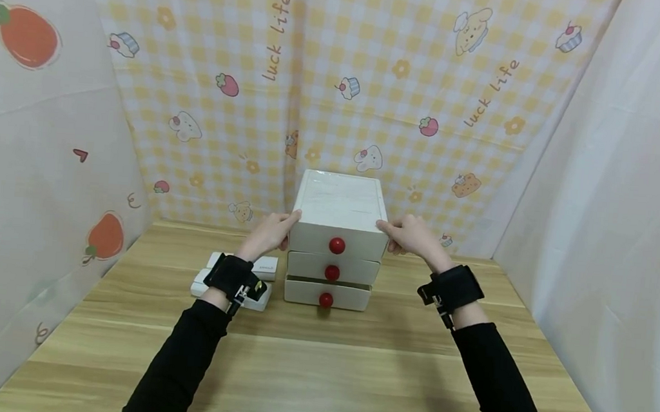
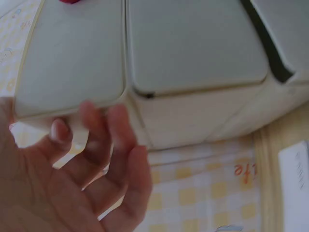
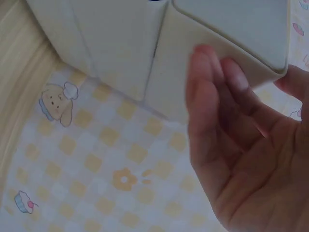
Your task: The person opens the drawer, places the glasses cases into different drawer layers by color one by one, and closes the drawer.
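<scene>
A small white drawer unit (image 1: 341, 200) has three tiers, each with a round red knob on its front. My left hand (image 1: 269, 235) holds the unit's upper left front corner, with the thumb at the top edge and the fingers along the side. In the left wrist view, those fingers are bent, with fingertips by the top tier's side. On the opposite corner, my right hand (image 1: 417, 237) grips in the same way, its thumb at the top edge. The bottom drawer (image 1: 306, 291) shows a dark gap above its front; the middle drawer (image 1: 308, 264) shows a thinner one.
Two flat white boxes (image 1: 267, 266) lie on the wooden table (image 1: 317, 373) left of the drawer unit, partly behind my left wrist. A yellow checked cloth (image 1: 365, 53) hangs right behind the unit. White cloths (image 1: 610, 189) hang at both sides.
</scene>
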{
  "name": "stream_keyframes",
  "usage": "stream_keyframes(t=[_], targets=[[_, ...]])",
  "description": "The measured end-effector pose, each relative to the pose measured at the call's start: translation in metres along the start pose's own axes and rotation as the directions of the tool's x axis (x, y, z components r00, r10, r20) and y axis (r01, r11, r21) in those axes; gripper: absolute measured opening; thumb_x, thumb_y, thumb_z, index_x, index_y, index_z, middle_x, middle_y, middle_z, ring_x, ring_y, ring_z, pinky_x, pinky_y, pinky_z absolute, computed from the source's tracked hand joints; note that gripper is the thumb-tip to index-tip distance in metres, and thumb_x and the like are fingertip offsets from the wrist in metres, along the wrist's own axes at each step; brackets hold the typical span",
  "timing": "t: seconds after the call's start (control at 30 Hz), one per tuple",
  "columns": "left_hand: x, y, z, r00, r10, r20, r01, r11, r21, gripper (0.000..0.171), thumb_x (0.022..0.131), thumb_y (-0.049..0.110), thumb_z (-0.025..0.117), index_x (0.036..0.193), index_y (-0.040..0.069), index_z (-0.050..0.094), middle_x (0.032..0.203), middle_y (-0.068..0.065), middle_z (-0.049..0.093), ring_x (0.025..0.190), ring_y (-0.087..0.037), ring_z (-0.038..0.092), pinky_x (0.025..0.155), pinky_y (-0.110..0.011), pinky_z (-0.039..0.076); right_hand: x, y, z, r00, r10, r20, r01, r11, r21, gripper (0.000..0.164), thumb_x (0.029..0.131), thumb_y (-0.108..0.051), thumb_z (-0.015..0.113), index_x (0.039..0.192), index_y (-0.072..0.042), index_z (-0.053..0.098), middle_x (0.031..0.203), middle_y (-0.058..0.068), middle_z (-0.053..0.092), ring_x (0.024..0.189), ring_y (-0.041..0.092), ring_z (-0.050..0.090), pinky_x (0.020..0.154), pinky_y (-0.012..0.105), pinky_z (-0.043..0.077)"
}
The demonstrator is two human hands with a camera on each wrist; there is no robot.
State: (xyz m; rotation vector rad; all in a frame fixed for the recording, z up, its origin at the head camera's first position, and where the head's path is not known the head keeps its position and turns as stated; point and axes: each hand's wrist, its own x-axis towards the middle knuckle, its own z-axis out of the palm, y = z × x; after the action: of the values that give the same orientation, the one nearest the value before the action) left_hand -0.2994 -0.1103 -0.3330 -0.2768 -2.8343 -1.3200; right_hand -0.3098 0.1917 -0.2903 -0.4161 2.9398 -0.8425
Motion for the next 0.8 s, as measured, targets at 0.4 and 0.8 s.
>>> stream_keyframes(t=[0.4, 0.8], targets=[[-0.045, -0.02, 0.063, 0.979, -0.17, -0.117, 0.159, 0.983, -0.093, 0.076, 0.093, 0.07, 0.012, 0.07, 0.01, 0.053, 0.063, -0.008, 0.057, 0.052, -0.018, 0.045, 0.054, -0.03, 0.036, 0.009, 0.004, -0.005, 0.969, 0.02, 0.247, -0.071, 0.977, 0.2, 0.056, 0.102, -0.039, 0.038, 0.085, 0.007, 0.065, 0.073, 0.016, 0.072, 0.069, 0.023, 0.071, 0.065, 0.031, 0.057], [-0.056, -0.033, 0.137, 0.988, -0.145, 0.046, 0.145, 0.989, 0.002, 0.058, 0.095, 0.057, 0.042, 0.07, 0.008, 0.06, 0.057, -0.003, 0.057, 0.047, -0.015, 0.048, 0.047, -0.026, 0.034, 0.009, 0.006, 0.002, 0.965, 0.002, 0.262, -0.076, 0.959, 0.271, 0.055, 0.103, -0.038, 0.034, 0.096, 0.009, 0.061, 0.069, 0.015, 0.071, 0.065, 0.022, 0.071, 0.065, 0.032, 0.057]])
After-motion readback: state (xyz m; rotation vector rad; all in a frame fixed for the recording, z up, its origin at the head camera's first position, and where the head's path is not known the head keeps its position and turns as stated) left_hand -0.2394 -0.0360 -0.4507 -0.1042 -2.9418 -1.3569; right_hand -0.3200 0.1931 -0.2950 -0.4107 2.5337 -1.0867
